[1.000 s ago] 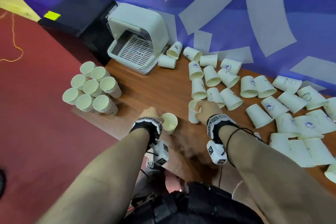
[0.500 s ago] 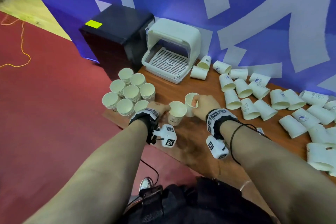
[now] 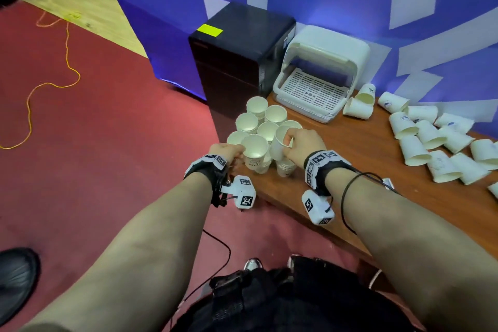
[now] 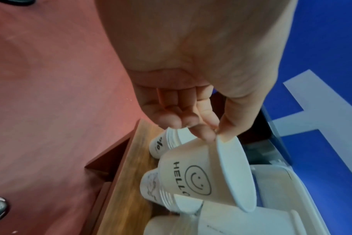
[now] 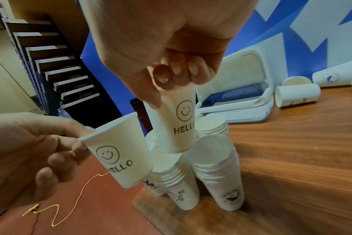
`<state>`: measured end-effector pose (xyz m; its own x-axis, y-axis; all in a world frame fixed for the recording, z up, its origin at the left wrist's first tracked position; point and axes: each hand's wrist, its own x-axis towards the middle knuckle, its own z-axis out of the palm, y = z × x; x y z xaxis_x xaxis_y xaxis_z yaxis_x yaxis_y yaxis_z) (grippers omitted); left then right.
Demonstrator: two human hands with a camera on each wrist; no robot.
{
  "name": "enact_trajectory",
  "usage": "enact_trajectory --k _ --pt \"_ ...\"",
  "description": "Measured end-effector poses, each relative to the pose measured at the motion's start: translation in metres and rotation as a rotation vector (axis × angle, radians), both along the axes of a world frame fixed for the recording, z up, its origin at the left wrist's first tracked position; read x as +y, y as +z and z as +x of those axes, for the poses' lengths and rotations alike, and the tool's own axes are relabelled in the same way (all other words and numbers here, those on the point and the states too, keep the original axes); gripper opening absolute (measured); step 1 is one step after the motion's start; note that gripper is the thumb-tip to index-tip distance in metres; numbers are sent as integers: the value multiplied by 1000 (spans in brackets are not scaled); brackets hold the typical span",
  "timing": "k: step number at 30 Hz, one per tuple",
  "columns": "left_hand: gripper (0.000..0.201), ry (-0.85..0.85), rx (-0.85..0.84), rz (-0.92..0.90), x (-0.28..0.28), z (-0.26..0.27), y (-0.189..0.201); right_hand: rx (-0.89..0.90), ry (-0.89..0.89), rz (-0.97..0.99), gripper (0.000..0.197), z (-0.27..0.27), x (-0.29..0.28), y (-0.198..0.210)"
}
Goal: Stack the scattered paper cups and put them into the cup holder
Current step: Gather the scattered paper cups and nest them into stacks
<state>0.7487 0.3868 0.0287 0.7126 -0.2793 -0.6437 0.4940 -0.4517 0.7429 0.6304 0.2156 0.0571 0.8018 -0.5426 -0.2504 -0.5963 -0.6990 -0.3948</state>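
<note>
Paper cups, item one: a "HELLO" smiley cup pinched at its rim by my left hand, thumb inside the mouth and fingertips on the outer wall, held tilted above the desk's near corner.

Item two: a second "HELLO" cup hanging upright from my right hand, thumb and curled fingers gripping its rim, its base just over the mouth of a stack. Neither hand is spread; each grips one cup.

Item three: cup stacks, a tight cluster of upright nested columns standing at the left end of the desk, touching or nearly touching one another.

Item four: loose cups, many lying on their sides across the right part of the desk, not yet gathered.

Item five: cup holder, a white hooded tray at the back of the desk by the blue wall, nothing visible on its slatted floor; no stack sits in it yet.

Risks, as I judge them: the stacks stand close to the desk edge, so a careless nudge from either wrist could send one to the red floor. A rim pinch may dent the paper. Lowering a tilted cup could jam it against a neighbouring stack and tip the column.
</note>
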Motion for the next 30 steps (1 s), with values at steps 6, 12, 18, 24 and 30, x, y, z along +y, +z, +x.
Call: enact_trajectory --k 6,12,18,24,30 --pt "15 165 -23 -12 25 25 -9 3 46 9 12 27 22 -7" --pt "19 212 -18 -74 24 39 -15 47 78 12 15 39 23 -16" --pt "18 234 14 -102 10 51 -18 81 73 -2 17 45 15 -25" --pt "15 228 11 -87 -1 54 -26 114 77 6 18 48 11 -30" --pt "16 209 8 -61 -5 54 -32 146 131 18 18 51 11 -33"
